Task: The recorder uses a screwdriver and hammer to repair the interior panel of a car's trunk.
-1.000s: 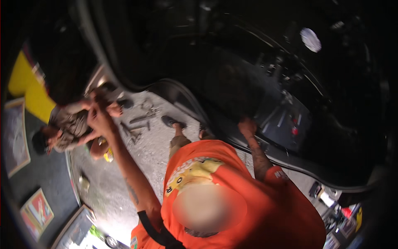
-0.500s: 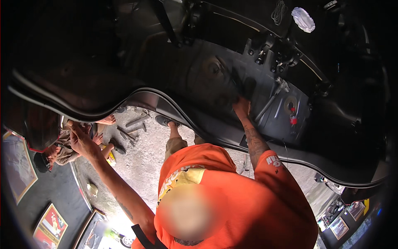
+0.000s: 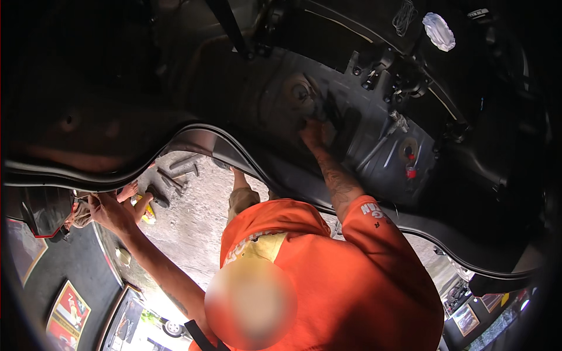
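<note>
My left hand (image 3: pixel 110 213) is raised below the curved rim of a dark car body (image 3: pixel 199 130), beside a tail lamp (image 3: pixel 47 207). Its fingers are bent up around something at the rim that I cannot make out. Inside the dark trunk, my right hand (image 3: pixel 313 134) is closed low over the floor panel (image 3: pixel 263 88), near a round opening (image 3: pixel 300 90). A dark long shape lies by its fingers, too dim to name. To its right rest a hammer (image 3: pixel 377 145) with a long handle and a small clear, red-capped bottle (image 3: pixel 411 171).
A white crumpled cloth (image 3: pixel 439 32) and a coil of wire (image 3: pixel 404 19) lie deeper in the trunk. Several hammers (image 3: pixel 186 172) lie on the concrete floor (image 3: pixel 193 234). At the left another person's foot (image 3: pixel 157 196) shows. Framed pictures (image 3: pixel 69 313) hang on a dark wall.
My right hand has moved left and deeper across the trunk panel. My left hand is slightly lower and further left. The view has shifted, hiding more of the other person behind the rim.
</note>
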{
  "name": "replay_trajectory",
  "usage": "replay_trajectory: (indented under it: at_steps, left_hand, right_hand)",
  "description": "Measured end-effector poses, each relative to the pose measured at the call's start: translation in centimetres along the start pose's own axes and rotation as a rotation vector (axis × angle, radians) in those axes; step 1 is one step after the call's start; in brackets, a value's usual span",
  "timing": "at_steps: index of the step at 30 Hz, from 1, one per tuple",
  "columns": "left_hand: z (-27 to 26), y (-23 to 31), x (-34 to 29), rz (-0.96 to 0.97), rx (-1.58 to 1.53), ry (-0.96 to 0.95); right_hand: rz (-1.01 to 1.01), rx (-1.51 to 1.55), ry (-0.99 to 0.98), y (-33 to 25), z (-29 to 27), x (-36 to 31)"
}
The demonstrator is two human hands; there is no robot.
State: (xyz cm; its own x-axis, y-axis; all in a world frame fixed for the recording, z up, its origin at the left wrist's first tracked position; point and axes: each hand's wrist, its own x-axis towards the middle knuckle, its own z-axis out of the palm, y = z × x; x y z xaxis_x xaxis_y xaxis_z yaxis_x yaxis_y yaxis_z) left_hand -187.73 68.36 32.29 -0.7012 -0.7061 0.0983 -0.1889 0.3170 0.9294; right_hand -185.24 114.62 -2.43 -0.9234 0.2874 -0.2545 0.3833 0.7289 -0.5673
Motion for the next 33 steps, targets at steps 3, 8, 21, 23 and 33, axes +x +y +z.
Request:
replay_trajectory:
  at_steps: [3,8,21,23,33]
  left_hand:
    - [0.7,0.4,-0.5,-0.021,-0.021,0.035]
    - [1.7,1.3,-0.9,0.052,0.021,0.034]
    - [2.1,1.2,-0.9,0.007,-0.046,0.010]
    - [1.3,0.9,-0.9,0.006,-0.051,0.019]
    - [1.1,0.6,-0.6,0.029,-0.030,-0.037]
  right_hand:
    - [0.100,-0.056,-0.024,-1.5,-0.8,0.1]
    - [0.232,-0.189,-0.058,-0.1,2.8,0.7]
    - [0.010,-0.406,-0.098,5.8,11.2,3.4]
    - [-0.005,-0.209,0.031,0.5,7.4,2.7]
    - [-0.095,-0.217,0.327,3.6,5.9,1.5]
